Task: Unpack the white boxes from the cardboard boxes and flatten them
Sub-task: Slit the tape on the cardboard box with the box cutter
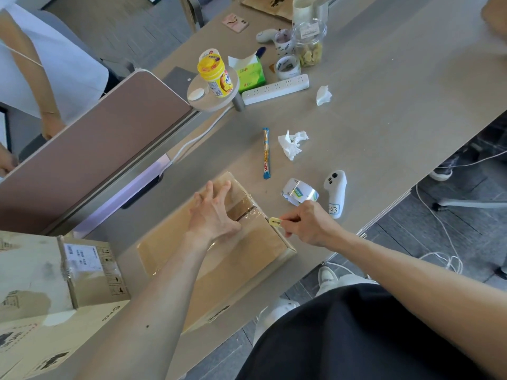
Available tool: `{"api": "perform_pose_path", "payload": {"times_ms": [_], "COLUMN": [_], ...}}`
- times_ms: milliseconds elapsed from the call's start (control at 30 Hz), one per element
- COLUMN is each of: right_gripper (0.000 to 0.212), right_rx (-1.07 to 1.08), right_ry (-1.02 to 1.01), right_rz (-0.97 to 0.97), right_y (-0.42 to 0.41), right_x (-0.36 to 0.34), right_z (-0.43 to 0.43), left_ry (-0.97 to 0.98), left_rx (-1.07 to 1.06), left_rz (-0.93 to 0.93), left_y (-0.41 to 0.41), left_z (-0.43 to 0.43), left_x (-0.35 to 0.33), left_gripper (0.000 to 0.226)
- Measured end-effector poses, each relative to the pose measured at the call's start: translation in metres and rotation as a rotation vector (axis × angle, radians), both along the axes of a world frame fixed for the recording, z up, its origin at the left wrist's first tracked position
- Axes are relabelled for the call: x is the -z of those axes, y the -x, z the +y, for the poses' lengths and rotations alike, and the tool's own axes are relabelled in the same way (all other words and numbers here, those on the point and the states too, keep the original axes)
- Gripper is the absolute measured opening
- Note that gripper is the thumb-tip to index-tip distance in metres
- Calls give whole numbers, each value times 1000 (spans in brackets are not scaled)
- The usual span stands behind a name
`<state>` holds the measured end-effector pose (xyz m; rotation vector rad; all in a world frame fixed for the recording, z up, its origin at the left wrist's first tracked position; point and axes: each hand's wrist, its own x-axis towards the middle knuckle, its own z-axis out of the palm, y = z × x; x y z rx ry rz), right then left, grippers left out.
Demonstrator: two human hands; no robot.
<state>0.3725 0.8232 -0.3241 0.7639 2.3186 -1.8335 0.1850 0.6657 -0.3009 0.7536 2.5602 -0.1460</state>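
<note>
the sealed cardboard box [255, 242] lies flat on the table [384, 119], at its near edge. glossy tape makes it look slippery. the board seems stiff but light, so it would likely slide unless pinned.

the left hand [212, 212] presses on its top with fingers spread, its grip closed on nothing. the right hand [304, 223] has its grip pinched on a small yellow cutter [275, 222] at the box's right edge, where the tape seam [244, 209] ends.

right of the box lie a tape roll [299, 193] and a white controller [336, 192], and left of it stand bigger cartons [41, 283]. the left hand lies over the seam, risky for the blade.
</note>
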Motion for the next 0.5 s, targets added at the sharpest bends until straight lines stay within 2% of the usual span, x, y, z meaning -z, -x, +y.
{"api": "perform_pose_path", "payload": {"times_ms": [167, 267, 367, 500], "right_gripper": [24, 21, 16, 13], "right_rx": [-11, 98, 233, 266], "right_ry": [-56, -24, 72, 194], "right_rz": [-27, -47, -22, -1], "right_y": [-4, -8, -5, 13], "right_x": [-3, -3, -10, -25], "right_z": [5, 13, 11, -14], "left_ry": [11, -24, -149, -388], "left_rx": [12, 11, -3, -96], "left_rz": [2, -9, -34, -160], "left_y": [0, -2, -4, -11], "left_z": [-2, -6, -18, -41], "left_x": [0, 1, 0, -8], "left_gripper": [108, 105, 97, 77]}}
